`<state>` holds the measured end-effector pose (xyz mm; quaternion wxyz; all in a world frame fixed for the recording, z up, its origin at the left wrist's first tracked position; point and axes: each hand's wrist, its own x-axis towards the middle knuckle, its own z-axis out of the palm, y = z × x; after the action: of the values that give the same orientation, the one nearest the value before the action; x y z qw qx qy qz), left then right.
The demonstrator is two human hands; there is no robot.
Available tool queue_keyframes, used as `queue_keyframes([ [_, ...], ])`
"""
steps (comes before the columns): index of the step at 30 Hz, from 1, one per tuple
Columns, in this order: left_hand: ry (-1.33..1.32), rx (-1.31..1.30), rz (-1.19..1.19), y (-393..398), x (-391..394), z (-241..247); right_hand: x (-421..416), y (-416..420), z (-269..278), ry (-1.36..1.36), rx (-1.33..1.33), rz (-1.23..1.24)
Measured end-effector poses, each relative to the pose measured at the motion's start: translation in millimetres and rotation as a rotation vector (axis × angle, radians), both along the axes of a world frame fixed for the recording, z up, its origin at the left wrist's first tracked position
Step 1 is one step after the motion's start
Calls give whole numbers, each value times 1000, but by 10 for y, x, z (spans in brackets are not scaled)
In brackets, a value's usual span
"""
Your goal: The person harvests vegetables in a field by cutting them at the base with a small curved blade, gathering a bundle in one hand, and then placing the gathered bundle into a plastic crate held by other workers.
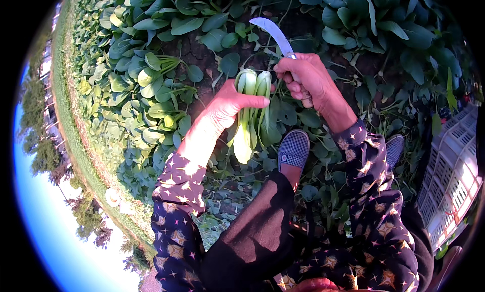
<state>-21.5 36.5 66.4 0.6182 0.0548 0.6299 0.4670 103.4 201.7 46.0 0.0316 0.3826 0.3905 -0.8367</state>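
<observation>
My left hand (231, 102) holds two pale green bok choy heads (248, 83) side by side, thumb across their stalks, cut bases pointing up and leaves hanging down. Just to the right, my right hand (305, 78) grips the handle of a curved harvesting knife (276, 33). Its blade points up and to the left, above the bases and apart from them. Most of the handle is hidden in my fingers.
Leafy bok choy plants (151, 72) grow on the left and at the top right (375, 19). A white slatted plastic crate (449, 170) stands at the right. My shoe (294, 148) is among low leaves. A pale round hat (112, 197) shows far left.
</observation>
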Motion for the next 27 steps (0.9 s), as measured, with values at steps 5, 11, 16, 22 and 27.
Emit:
queue_keyframes([
  [5,522,11,-204,366,-292,196,132,273,-366,-156,483,-17],
  [11,2061,58,-1215,1135,-556,-164,-244,104,-511,-34,915,-146],
  [16,2146,-213,-1417,1478,-986,-414,-526,259,-727,42,823,-245],
  [22,2230,-228,-949,899,-1360,-623,-928,367,-988,125,741,-178],
  [27,2092,-206,-847,840,-1367,-617,-1135,407,-1108,136,841,-172],
])
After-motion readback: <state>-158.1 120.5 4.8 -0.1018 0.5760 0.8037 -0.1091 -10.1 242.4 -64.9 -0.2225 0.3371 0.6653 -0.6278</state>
